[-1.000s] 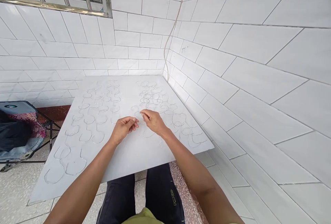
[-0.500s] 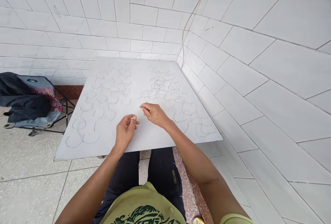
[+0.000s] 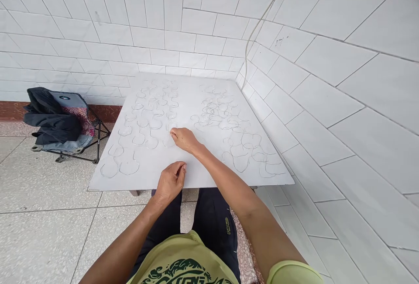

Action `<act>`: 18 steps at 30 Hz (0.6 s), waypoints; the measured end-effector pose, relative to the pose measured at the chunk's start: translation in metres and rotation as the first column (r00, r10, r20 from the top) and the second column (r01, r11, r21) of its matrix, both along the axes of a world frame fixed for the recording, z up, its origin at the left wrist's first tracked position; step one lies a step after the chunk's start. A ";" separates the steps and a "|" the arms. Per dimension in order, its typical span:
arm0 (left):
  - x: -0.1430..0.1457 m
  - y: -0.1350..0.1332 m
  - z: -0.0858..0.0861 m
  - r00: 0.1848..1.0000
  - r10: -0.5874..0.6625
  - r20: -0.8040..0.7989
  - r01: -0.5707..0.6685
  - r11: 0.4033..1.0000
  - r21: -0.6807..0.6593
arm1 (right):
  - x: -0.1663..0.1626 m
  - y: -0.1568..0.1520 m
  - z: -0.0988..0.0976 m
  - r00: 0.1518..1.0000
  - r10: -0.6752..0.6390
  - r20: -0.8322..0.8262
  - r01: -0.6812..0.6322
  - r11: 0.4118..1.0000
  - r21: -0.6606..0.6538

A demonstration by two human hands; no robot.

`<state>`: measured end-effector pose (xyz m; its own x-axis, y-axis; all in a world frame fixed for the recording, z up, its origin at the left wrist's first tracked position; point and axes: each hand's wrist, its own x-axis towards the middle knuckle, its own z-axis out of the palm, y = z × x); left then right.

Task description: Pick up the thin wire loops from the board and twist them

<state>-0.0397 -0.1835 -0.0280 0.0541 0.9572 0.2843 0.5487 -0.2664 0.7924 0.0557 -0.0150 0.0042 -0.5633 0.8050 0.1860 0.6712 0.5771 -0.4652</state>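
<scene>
Rowed wires (image 3: 151, 148) left of the fingers look done and tangled wires (image 3: 210, 110) to their right outstanding, fingertips together in left hand (image 3: 170, 182) and right hand (image 3: 184, 139), any held wire indiscernible

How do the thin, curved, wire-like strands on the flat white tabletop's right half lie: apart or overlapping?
Overlapping, at least many: the thin, curved strands visibly cross one another on the white tabletop.

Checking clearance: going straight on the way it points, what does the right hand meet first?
The right hand would probably meet the nearest thin curved strands of the left group on the board; its height is unclear, so it might pass over.
</scene>
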 end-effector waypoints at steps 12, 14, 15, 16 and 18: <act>-0.002 0.001 -0.005 0.999 -0.015 0.029 0.015 1.000 0.008 | 0.000 0.000 -0.005 0.994 -0.109 0.007 0.108 0.993 0.043; -0.001 0.002 -0.007 0.999 0.021 0.027 -0.022 1.000 0.020 | 0.011 -0.005 -0.003 0.991 -0.121 -0.049 0.123 0.992 0.039; -0.001 0.002 -0.007 0.999 0.042 0.025 -0.043 0.999 0.028 | 0.018 -0.009 -0.002 0.989 -0.125 -0.074 0.128 0.991 0.041; -0.001 0.003 -0.007 0.998 0.059 0.023 -0.060 0.998 0.036 | 0.027 -0.015 -0.001 0.987 -0.129 -0.096 0.134 0.990 0.046; -0.001 0.004 -0.005 0.997 0.070 0.030 -0.072 0.996 0.054 | 0.046 -0.028 0.000 0.980 -0.141 -0.140 0.151 0.987 0.062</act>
<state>-0.0404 -0.1790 -0.0330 -0.0221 0.9412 0.3371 0.5456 -0.2712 0.7930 0.1013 -0.0428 0.0045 -0.4067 0.8584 0.3127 0.6847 0.5129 -0.5178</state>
